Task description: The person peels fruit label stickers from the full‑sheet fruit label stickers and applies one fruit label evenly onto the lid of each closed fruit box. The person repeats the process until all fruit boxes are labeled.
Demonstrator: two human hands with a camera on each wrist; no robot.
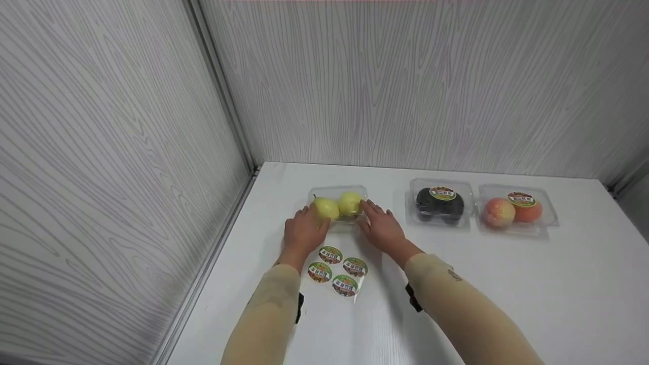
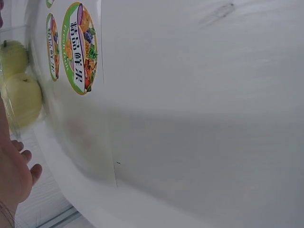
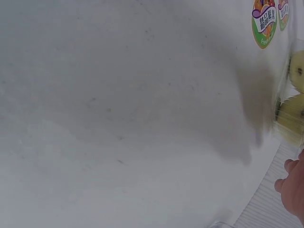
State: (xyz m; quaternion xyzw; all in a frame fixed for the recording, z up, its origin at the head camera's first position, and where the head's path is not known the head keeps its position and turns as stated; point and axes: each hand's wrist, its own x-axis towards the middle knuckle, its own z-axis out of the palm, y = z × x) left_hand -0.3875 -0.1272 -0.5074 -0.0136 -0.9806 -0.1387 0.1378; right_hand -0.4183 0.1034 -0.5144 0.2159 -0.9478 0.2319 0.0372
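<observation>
Two yellow-green pears (image 1: 326, 208) sit side by side in a clear plastic fruit box (image 1: 337, 189) near the back of the white table. My left hand (image 1: 304, 232) lies at the box's left side, fingers extended along it. On the opposite side, my right hand (image 1: 384, 229) reaches its straight fingers to the box's right edge. Only part of the left hand (image 2: 14, 171) shows in the left wrist view, beside a pear (image 2: 23, 100). The right wrist view catches the right hand (image 3: 293, 187) at its edge, below the box. Just in front of the box is a sheet of round fruit stickers (image 1: 319, 272).
To the right stands a clear box holding dark fruit (image 1: 440, 204), with a round sticker on its lid. Beside it, another stickered box contains reddish-orange fruit (image 1: 499, 212). Wood-grain panels (image 1: 405, 86) rise behind the table and at its left.
</observation>
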